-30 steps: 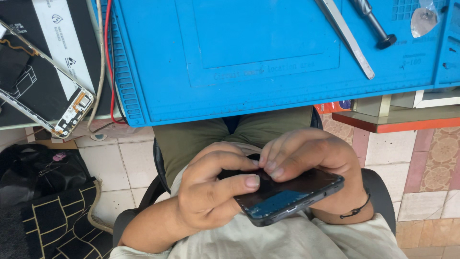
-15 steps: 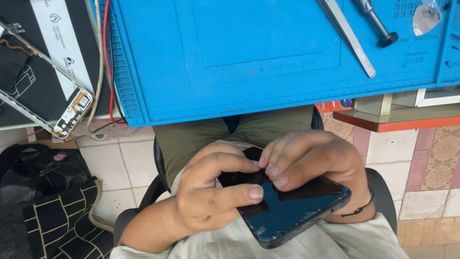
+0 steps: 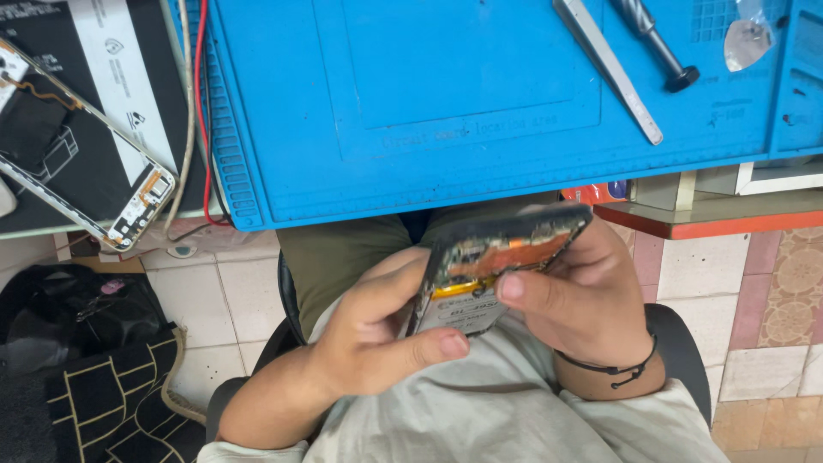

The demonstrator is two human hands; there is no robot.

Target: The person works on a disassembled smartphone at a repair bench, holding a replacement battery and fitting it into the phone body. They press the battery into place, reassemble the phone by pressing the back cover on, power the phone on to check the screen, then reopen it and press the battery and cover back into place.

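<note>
The blue work mat (image 3: 446,103) fills the upper view, its near edge ending just above the person's lap, its middle bare. On its right part lie long metal tweezers (image 3: 607,69) and a screwdriver (image 3: 656,43), well apart from the hands. A stripped phone frame (image 3: 86,163) lies at the left, beside a red wire (image 3: 199,111). Below the mat edge, over the lap, the left hand (image 3: 377,339) and right hand (image 3: 583,300) both grip an opened phone (image 3: 493,266), tilted with its inner parts showing, fingers curled round its edges.
</note>
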